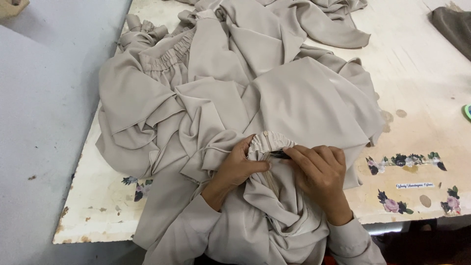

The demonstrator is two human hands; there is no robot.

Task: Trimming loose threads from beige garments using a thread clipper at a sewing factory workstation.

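Pinching beige garment (274,98); left hand (239,167), right hand (319,172) at elastic cuff (270,141).

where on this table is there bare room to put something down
Bare board lies right of the beige garment, above the flower stickers; a smaller patch at the near-left corner. The middle, around both hands, is crowded with cloth.

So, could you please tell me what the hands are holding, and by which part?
Both hands hold the beige garment at its gathered elastic cuff: the left hand bunches it, and the right hand pinches a small dark tool against it.
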